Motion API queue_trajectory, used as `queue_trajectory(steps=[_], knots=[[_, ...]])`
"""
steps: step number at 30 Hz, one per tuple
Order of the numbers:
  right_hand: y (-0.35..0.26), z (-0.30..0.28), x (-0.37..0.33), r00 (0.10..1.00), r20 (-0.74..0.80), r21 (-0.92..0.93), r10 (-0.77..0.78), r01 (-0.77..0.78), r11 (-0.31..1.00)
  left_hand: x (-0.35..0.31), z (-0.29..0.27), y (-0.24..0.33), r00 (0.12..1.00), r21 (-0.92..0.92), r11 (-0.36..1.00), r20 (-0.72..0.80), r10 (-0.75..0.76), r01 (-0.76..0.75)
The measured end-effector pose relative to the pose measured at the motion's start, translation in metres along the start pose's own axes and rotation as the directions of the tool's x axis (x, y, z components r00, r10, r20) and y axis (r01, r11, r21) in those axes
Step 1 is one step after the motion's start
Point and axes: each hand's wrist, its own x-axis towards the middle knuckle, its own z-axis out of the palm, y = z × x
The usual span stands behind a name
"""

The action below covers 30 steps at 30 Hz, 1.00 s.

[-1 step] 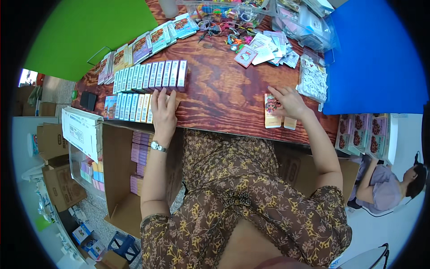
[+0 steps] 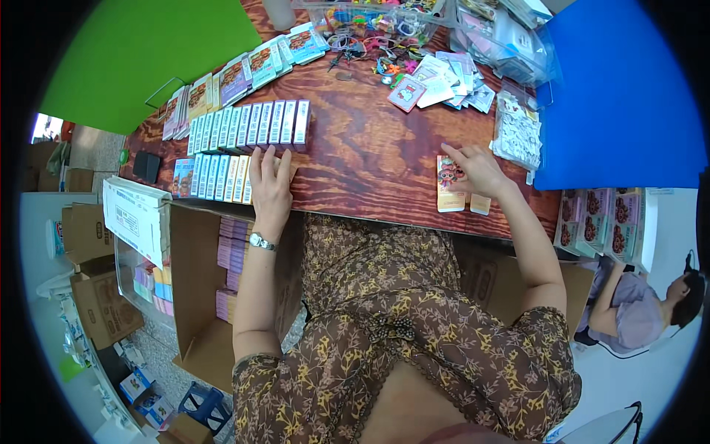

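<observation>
My left hand rests at the right end of the front row of small boxes, fingers stretched forward and slightly apart. Its fingertips reach the back row of boxes; part of an orange-yellow piece shows beside it. On the right, my right hand lies over a yellow card-like pack with a cartoon figure, its fingers spread across the upper part. Another yellow piece shows under the palm. The undersides of the fingers are hidden.
Colourful flat packs line the far left. Loose cards, a clear bin of trinkets and a bag of white pieces lie at the back. An open carton stands below the table edge; another person sits at right.
</observation>
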Motion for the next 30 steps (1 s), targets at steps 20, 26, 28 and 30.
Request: queue_trajectory(steps=[20,26,28,30], knots=[[-0.082,0.011,0.055,0.996,-0.062,0.992,0.068,0.069,-0.107,-0.005,-0.022,0.017,0.984,0.106,0.987,-0.125,0.131,-0.118],[-0.108,0.004,0.058,0.987,0.099,0.968,0.124,-0.067,-0.243,-0.006,-0.003,0.049,0.955,-0.243,0.934,-0.202,0.216,-0.262],[-0.118,0.009,0.06,0.986,0.12,0.933,0.115,-0.073,-0.351,-0.004,0.003,0.075,0.975,-0.504,0.837,-0.157,0.157,-0.216],[-0.132,0.022,0.063,0.992,0.114,0.904,0.062,-0.077,-0.421,0.003,0.0,0.099,0.998,-0.674,0.736,-0.043,0.035,-0.055]])
